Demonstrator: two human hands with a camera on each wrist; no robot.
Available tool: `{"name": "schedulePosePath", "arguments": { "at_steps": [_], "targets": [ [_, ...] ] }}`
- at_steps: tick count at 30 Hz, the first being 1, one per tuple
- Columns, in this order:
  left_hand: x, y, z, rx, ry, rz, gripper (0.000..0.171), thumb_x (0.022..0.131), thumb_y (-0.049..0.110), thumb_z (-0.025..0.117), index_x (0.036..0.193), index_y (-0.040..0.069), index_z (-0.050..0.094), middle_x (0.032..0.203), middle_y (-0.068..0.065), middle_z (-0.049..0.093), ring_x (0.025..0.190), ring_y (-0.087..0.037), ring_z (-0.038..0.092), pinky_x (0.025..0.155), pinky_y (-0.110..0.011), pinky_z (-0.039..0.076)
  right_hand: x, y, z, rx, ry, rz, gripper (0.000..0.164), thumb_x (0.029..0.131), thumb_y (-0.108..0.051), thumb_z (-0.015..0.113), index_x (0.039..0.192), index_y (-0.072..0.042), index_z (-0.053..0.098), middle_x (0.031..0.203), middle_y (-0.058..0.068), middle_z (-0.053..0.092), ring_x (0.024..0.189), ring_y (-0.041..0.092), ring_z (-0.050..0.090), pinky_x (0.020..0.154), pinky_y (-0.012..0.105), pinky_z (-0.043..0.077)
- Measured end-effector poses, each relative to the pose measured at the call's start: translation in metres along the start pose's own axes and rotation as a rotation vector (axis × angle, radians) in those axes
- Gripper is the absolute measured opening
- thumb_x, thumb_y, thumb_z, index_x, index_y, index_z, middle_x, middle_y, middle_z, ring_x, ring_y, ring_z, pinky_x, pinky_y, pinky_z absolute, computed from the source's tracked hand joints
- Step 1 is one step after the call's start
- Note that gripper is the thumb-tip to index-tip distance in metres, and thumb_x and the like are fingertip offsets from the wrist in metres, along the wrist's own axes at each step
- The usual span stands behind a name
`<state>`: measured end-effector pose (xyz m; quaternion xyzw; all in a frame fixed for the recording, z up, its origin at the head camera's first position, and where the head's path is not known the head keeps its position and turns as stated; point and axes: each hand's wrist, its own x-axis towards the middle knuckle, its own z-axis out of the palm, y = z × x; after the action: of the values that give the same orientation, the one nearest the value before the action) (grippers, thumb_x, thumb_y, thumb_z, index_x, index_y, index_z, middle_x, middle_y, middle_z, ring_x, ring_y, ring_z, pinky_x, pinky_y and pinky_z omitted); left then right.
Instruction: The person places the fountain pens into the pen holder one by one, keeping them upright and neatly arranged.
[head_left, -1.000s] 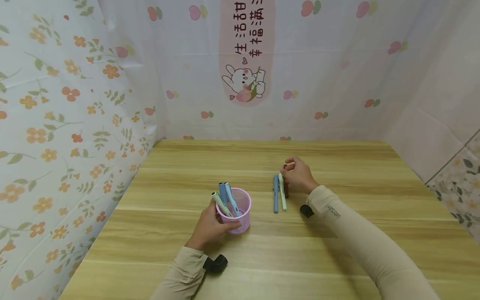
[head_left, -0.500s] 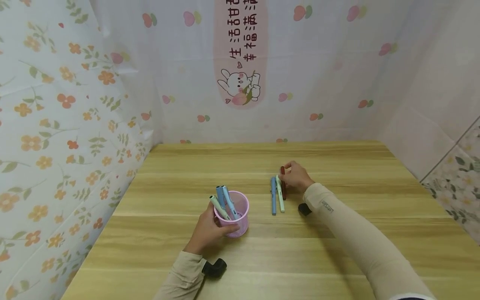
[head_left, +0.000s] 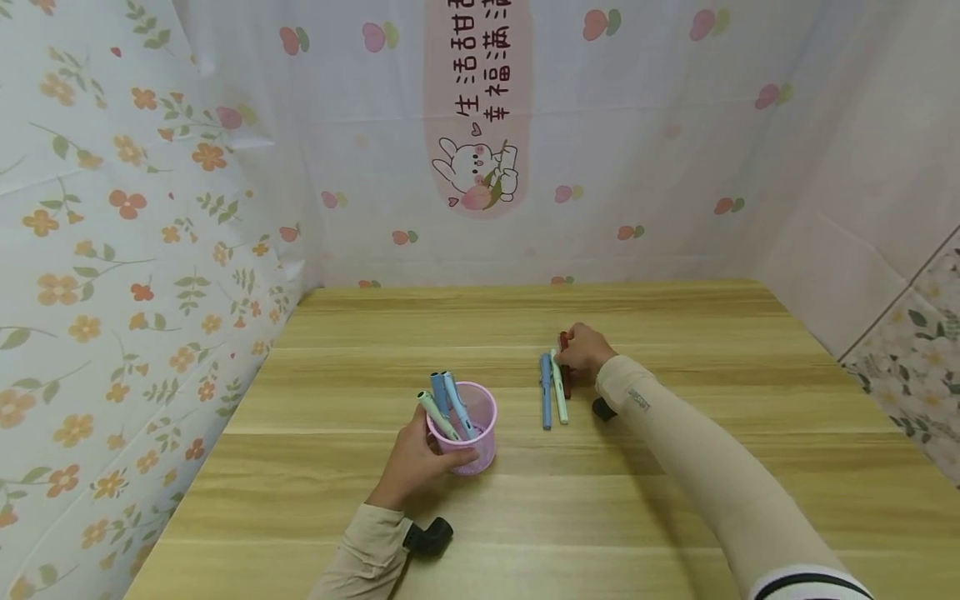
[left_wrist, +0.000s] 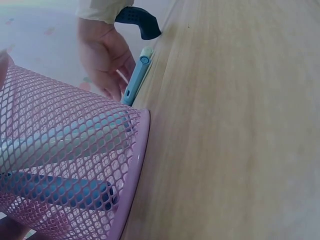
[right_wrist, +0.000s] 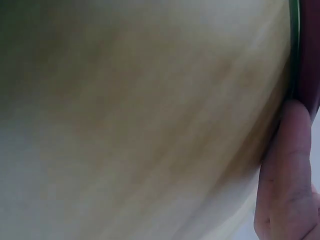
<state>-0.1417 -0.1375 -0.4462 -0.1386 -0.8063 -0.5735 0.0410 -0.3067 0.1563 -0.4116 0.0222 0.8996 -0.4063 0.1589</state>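
Observation:
My left hand grips a pink mesh pen holder around its near side, thumb along the front. Inside lean a light green pen, a blue pen and a light blue pen. To the right, my right hand pinches a dark red pen lying on the table; the hand covers part of it. Left of this pen lie a pale green pen and a blue pen, side by side. In the right wrist view, a fingertip touches the dark red pen.
The wood-grain table ends at a patterned cloth backdrop. Floral cloth hangs along the left side. A black wrist-worn device sits beside the left cuff, another black device under the right one.
The right hand's fingers have closed in on the dark red pen, and the hand has shifted slightly. The left hand still holds the pen holder. The head view has shifted a little.

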Motion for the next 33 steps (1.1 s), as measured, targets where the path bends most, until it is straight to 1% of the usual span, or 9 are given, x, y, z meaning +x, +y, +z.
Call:
{"name": "schedulePosePath", "arguments": {
  "at_steps": [6, 11, 15, 18, 22, 25, 27, 30, 33],
  "targets": [
    [0.000, 0.001, 0.000, -0.001, -0.004, 0.007, 0.084, 0.068, 0.019, 0.090, 0.134, 0.003, 0.040, 0.121, -0.015, 0.060, 0.110, -0.031, 0.060, 0.092, -0.044, 0.051, 0.002, -0.004, -0.002, -0.071, -0.017, 0.012, 0.047, 0.090, -0.006, 0.064, 0.128, 0.006, 0.038, 0.114, 0.026, 0.051, 0.088, 0.029, 0.061, 0.064, 0.029, 0.057],
    [-0.001, 0.000, 0.000, -0.008, -0.001, -0.011, 0.082, 0.069, 0.017, 0.089, 0.134, 0.002, 0.041, 0.122, -0.017, 0.059, 0.112, -0.033, 0.059, 0.094, -0.046, 0.050, 0.002, -0.004, -0.006, -0.060, -0.034, 0.014, 0.049, 0.090, -0.003, 0.065, 0.129, 0.007, 0.037, 0.123, 0.029, 0.048, 0.093, 0.032, 0.060, 0.065, 0.029, 0.057],
    [-0.001, 0.001, 0.001, -0.002, 0.005, -0.021, 0.082, 0.068, 0.015, 0.090, 0.133, 0.002, 0.042, 0.122, -0.017, 0.059, 0.112, -0.034, 0.059, 0.094, -0.047, 0.049, 0.002, -0.001, -0.008, -0.095, -0.041, 0.010, 0.052, 0.088, -0.002, 0.067, 0.130, 0.007, 0.037, 0.126, 0.030, 0.047, 0.094, 0.031, 0.058, 0.064, 0.029, 0.056],
    [0.000, 0.001, 0.001, -0.003, 0.005, -0.021, 0.082, 0.068, 0.015, 0.090, 0.133, 0.002, 0.041, 0.122, -0.017, 0.059, 0.112, -0.034, 0.059, 0.094, -0.047, 0.049, 0.001, -0.001, -0.010, -0.123, -0.047, 0.013, 0.053, 0.087, 0.000, 0.067, 0.130, 0.007, 0.036, 0.122, 0.029, 0.049, 0.091, 0.031, 0.059, 0.064, 0.029, 0.057],
    [-0.002, 0.001, 0.000, 0.003, 0.004, -0.023, 0.083, 0.068, 0.017, 0.089, 0.134, 0.003, 0.041, 0.122, -0.016, 0.059, 0.112, -0.033, 0.059, 0.094, -0.046, 0.050, -0.002, -0.001, -0.010, -0.135, -0.064, 0.017, 0.053, 0.086, 0.005, 0.062, 0.131, 0.008, 0.035, 0.118, 0.029, 0.050, 0.080, 0.028, 0.061, 0.061, 0.029, 0.057],
    [-0.005, 0.001, 0.000, 0.010, 0.008, -0.036, 0.084, 0.067, 0.017, 0.090, 0.134, 0.003, 0.041, 0.120, -0.014, 0.060, 0.109, -0.031, 0.060, 0.092, -0.044, 0.051, -0.003, 0.002, -0.010, -0.122, -0.104, 0.030, 0.056, 0.084, 0.007, 0.057, 0.134, 0.008, 0.032, 0.117, 0.030, 0.050, 0.075, 0.026, 0.061, 0.059, 0.030, 0.056],
    [-0.006, 0.001, 0.000, 0.016, 0.011, -0.038, 0.084, 0.067, 0.017, 0.090, 0.134, 0.003, 0.041, 0.119, -0.015, 0.061, 0.108, -0.031, 0.061, 0.091, -0.043, 0.052, -0.003, 0.003, -0.011, -0.102, -0.121, 0.037, 0.057, 0.084, 0.008, 0.054, 0.137, 0.008, 0.031, 0.118, 0.030, 0.049, 0.076, 0.026, 0.059, 0.060, 0.030, 0.055],
    [-0.005, 0.001, 0.000, 0.010, 0.008, -0.029, 0.083, 0.069, 0.017, 0.089, 0.134, 0.004, 0.041, 0.121, -0.015, 0.060, 0.109, -0.031, 0.060, 0.091, -0.044, 0.051, -0.003, 0.005, -0.014, -0.056, -0.114, 0.026, 0.057, 0.085, 0.009, 0.054, 0.138, 0.008, 0.030, 0.119, 0.030, 0.048, 0.081, 0.027, 0.056, 0.060, 0.029, 0.053],
    [-0.002, 0.002, 0.001, -0.005, 0.003, -0.014, 0.081, 0.070, 0.016, 0.089, 0.134, 0.002, 0.041, 0.122, -0.017, 0.059, 0.112, -0.033, 0.059, 0.094, -0.047, 0.050, -0.002, 0.007, -0.019, 0.028, -0.110, 0.022, 0.057, 0.086, 0.010, 0.056, 0.137, 0.008, 0.030, 0.120, 0.030, 0.047, 0.083, 0.027, 0.055, 0.061, 0.030, 0.052]
  ]
}}
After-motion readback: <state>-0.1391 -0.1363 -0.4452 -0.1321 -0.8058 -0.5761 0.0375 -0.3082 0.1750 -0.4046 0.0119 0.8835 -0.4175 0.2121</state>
